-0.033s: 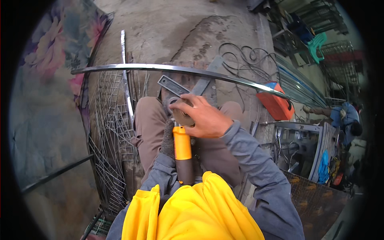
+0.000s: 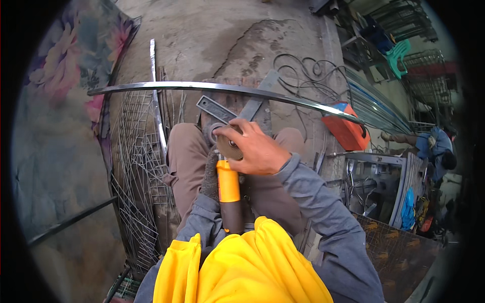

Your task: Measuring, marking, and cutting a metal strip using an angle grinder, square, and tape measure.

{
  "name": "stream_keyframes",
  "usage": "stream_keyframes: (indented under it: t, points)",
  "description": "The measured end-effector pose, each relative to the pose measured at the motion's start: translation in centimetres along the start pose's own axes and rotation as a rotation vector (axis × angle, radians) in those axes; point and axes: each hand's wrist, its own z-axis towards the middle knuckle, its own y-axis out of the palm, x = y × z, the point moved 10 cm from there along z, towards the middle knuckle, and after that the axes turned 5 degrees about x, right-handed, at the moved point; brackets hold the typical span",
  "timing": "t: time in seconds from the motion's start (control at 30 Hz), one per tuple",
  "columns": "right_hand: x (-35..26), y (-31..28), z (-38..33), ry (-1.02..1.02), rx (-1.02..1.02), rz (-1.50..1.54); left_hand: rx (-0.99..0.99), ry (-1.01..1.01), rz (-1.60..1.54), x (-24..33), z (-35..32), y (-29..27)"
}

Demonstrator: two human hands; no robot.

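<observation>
From left to right: a polished metal bar (image 2: 222, 88) spans the scene beyond your knees, crossing a narrow metal strip (image 2: 158, 118); wire mesh (image 2: 156, 151) lies on the ground beside your left leg. Your gloved left hand (image 2: 210, 174) rests along the left side of the yellow-and-brown angle grinder (image 2: 229, 184); its fingers are hidden, so its closure cannot be told. The grinder lies between your thighs, disc (image 2: 228, 150) end away from you. Your bare right hand (image 2: 262, 149) grips that disc between thumb and fingers. Farther right sits an orange box (image 2: 347, 132).
</observation>
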Motion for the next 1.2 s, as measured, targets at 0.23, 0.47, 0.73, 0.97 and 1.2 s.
stream_keyframes:
  t: [0.23,0.47,0.73,0.97,1.2]
  points:
    - [2.3,0.0,-2.3,0.250,0.054,0.034,-0.013,-0.013,-0.003,-0.2,-1.3,-0.8]
    - [1.9,0.1,-1.4,0.278,-0.102,0.026,0.036,0.091,0.027,0.4,-0.1,-0.4]
    - [-0.3,-1.0,0.3,-0.237,0.181,-0.217,0.076,0.170,0.032,1.2,0.2,-0.7]
    - [0.4,0.9,1.3,-0.345,0.252,-0.339,0.077,0.215,0.026,2.0,0.7,-1.0]
    - [0.2,0.8,1.0,-0.280,0.357,-0.413,0.076,0.214,0.016,1.9,1.5,-3.9]
